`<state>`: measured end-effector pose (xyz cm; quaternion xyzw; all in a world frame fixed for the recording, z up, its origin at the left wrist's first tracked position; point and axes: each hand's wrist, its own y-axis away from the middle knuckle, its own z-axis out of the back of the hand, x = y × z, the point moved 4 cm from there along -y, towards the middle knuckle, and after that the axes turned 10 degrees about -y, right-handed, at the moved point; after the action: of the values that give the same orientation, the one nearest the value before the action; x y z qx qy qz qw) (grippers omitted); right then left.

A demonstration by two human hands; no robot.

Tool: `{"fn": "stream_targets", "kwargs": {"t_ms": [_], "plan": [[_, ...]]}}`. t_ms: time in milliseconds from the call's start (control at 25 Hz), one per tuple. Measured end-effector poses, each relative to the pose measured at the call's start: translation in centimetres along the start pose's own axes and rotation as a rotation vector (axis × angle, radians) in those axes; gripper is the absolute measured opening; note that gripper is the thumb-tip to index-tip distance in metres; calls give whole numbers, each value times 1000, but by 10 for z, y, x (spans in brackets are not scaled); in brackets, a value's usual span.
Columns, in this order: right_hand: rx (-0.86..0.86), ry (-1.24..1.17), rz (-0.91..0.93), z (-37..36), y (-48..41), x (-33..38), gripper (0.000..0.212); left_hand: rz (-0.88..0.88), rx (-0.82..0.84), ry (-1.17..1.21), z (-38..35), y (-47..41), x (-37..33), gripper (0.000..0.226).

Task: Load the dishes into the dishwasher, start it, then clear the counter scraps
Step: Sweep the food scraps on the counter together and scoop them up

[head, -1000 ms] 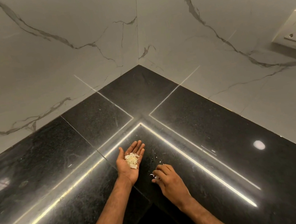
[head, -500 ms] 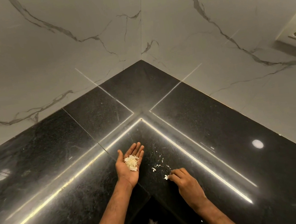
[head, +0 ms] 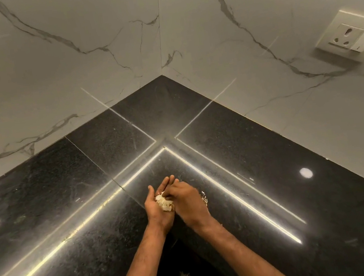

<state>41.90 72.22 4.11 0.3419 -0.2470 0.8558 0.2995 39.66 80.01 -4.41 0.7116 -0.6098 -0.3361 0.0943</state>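
1. The marble wall [head: 64, 61] stands on two sides and meets in a corner far from my hands.
2. The black counter [head: 48, 230] is shiny, with bright reflected lines of light. Small pale bits are hard to see in this glare, so I judge I can easily miss some.
3. My left hand [head: 157, 216] lies palm up over the counter, fingers nearly straight and together, and makes a flat cup.
4. My right hand [head: 188, 205] is over the left palm, back side up, its fingers bent down onto the pile. Whether they pinch a bit or only press, I cannot tell, because the hand itself hides the tips.
5. The scraps [head: 163, 203], a white flaky heap, sit in my left palm, under the right fingertips.
6. A few loose crumbs [head: 204, 198] are on the counter, just beside my right hand. This part of the task is not finished.
7. The risk, as I judge it: the heap is light and loose. If I tilt the left palm or spread its fingers, flakes can fall back on the counter or down over the front edge. If my right hand sweeps the crumbs too fast, it can scatter them.
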Motion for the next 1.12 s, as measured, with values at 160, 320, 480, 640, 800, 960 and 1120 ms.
{"fn": "stream_targets", "kwargs": {"t_ms": [160, 320, 480, 640, 800, 960, 1120], "plan": [[217, 178, 56, -19, 2, 6, 24, 16, 5, 44, -3, 5, -1, 50], [16, 46, 88, -5, 4, 11, 21, 25, -19, 46, -4, 12, -2, 48], [-347, -401, -186, 21, 9, -18, 23, -15, -49, 46, -5, 14, -8, 44], [-465, -353, -363, 37, 54, -71, 26, -30, -34, 69, -3, 12, -16, 43], [-35, 240, -497, 3, 97, -111, 84, -69, -19, 63, 2, 3, -32, 44], [105, 253, -425, -38, 61, -92, 87, -100, 15, 44, 3, -4, -43, 47], [188, -48, -244, -48, 24, -83, 76, -124, 16, 33, 8, -6, -57, 54]]}}
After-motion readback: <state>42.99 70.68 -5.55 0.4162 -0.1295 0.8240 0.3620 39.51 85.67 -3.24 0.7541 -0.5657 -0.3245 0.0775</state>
